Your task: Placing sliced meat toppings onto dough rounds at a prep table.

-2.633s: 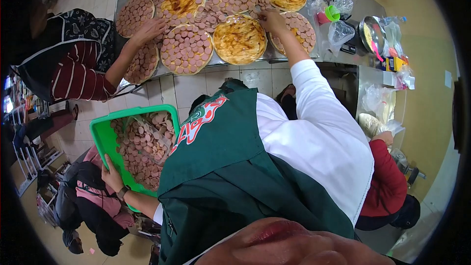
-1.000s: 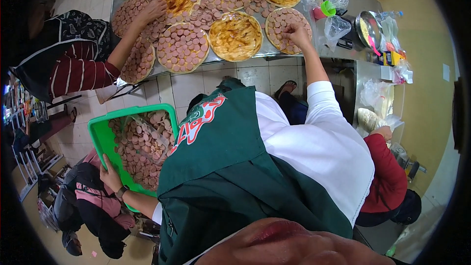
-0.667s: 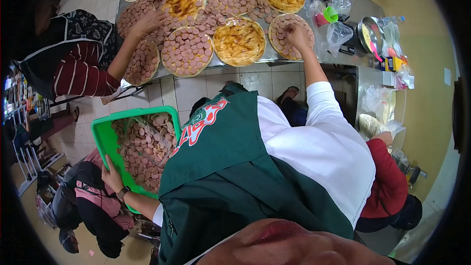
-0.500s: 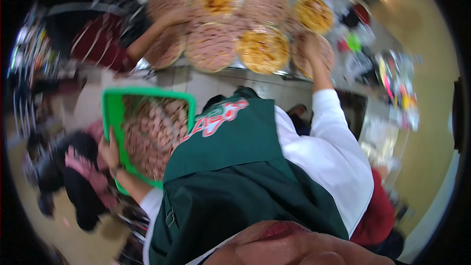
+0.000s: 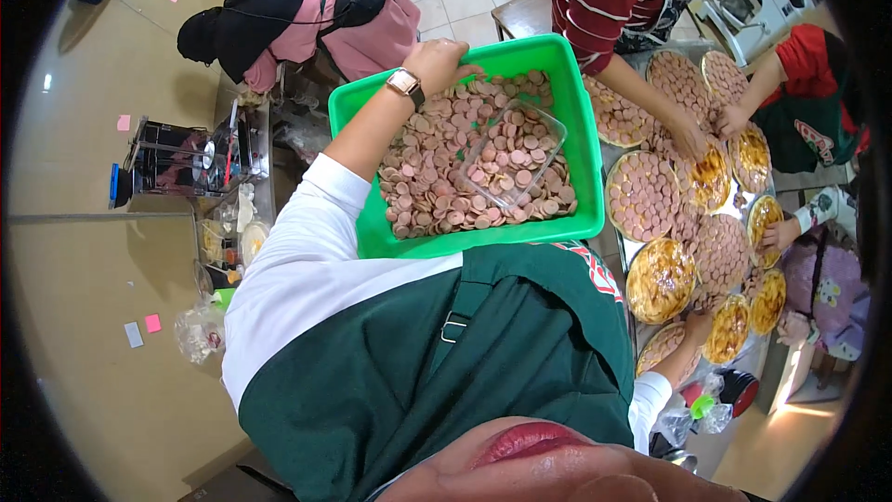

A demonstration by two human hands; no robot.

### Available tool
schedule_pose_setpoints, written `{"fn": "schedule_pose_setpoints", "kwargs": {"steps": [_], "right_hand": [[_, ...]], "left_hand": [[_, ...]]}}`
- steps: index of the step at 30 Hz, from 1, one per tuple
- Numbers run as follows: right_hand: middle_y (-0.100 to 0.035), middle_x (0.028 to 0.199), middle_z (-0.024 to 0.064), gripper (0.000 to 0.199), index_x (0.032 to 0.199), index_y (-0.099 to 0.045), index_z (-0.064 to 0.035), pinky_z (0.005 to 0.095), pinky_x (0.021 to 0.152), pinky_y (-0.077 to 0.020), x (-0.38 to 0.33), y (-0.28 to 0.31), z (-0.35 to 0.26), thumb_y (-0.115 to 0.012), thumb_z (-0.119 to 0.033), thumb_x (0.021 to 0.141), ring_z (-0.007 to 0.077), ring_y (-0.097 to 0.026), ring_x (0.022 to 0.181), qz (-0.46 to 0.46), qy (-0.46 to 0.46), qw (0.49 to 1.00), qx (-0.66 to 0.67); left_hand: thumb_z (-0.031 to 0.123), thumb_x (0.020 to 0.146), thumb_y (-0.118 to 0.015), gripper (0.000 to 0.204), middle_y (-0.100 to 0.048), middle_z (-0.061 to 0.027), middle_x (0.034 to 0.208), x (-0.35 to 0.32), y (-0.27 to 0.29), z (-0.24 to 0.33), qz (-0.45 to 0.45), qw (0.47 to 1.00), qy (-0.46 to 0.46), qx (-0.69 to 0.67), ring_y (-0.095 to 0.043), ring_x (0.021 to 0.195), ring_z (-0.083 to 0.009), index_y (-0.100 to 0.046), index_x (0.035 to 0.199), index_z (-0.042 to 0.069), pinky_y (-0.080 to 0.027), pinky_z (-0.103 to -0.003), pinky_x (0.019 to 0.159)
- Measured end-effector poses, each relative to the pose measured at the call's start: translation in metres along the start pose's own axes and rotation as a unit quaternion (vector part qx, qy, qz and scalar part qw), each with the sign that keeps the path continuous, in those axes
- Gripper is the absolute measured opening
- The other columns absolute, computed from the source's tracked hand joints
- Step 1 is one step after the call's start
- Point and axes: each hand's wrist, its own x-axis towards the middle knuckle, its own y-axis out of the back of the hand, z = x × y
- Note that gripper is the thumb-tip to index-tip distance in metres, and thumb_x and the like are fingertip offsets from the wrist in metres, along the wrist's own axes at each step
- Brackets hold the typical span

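The green tub (image 5: pixel 346 121) is right up against the person's front, with the left hand (image 5: pixel 437 63) on its far rim. It's loaded with pink sausage slices (image 5: pixel 427 172), and a clear plastic box (image 5: pixel 555 125) lies on top of the pile, with slices in or under it, can't tell which. The right hand (image 5: pixel 699 326) is well apart from the tub, out over the counter (image 5: pixel 755 353), between a sausage-topped pizza (image 5: pixel 656 346) and a sauce-coated pizza base (image 5: pixel 728 333).

Some of this is tough to make out, tbh. The green apron (image 5: pixel 520 353) cuts across part of the tub's near edge and hides a good chunk of the right arm. That topped pizza is partly behind the right forearm, and the right fingers are tiny and mostly out of sight.

As for the hands, the left one is hooked over the rim and gripping it, wristwatch (image 5: pixel 405 84) on show. Can't tell whether the right one is open or pinching a slice.
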Motion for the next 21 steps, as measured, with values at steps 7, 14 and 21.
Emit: {"fn": "schedule_pose_setpoints", "kwargs": {"steps": [7, 14, 21], "right_hand": [[-0.068, 0.084, 0.0214, 0.023, 0.092, -0.068, -0.0043, 0.0430, 0.069, -0.0517, 0.006, -0.028, 0.030, -0.056, -0.022, 0.083, 0.0371, -0.065, 0.077, 0.051, 0.049, 0.991, 0.111], [-0.069, 0.096, 0.0104, 0.029, 0.104, -0.066, 0.0016, 0.0324, 0.079, -0.0496, -0.039, -0.017, 0.096, -0.069, -0.015, 0.080, 0.0210, -0.064, 0.088, 0.036, -0.056, 0.894, 0.443], [-0.069, 0.084, 0.0080, 0.019, 0.092, -0.069, 0.0018, 0.0267, 0.064, -0.0522, -0.141, 0.012, 0.102, -0.073, -0.002, 0.074, 0.0133, -0.064, 0.074, 0.081, -0.220, 0.857, 0.458]], "left_hand": [[0.052, 0.084, -0.060, 0.047, -0.066, -0.0166, 0.078, -0.005, 0.000, 0.004, 0.020, 1.000, -0.012, 0.002, -0.064, 0.078, -0.0353, -0.062, 0.082, 0.005, -0.051, -0.047, 0.069], [0.049, 0.084, -0.061, 0.044, -0.065, -0.0220, 0.092, -0.008, 0.002, -0.004, -0.026, 0.997, 0.070, -0.024, -0.062, 0.089, -0.0399, -0.068, 0.101, 0.008, -0.049, -0.048, 0.075], [0.039, 0.088, -0.064, 0.042, -0.065, -0.0250, 0.090, -0.008, 0.008, -0.002, -0.056, 0.994, 0.056, -0.073, -0.065, 0.086, -0.0389, -0.066, 0.105, 0.001, -0.049, -0.042, 0.069]]}}
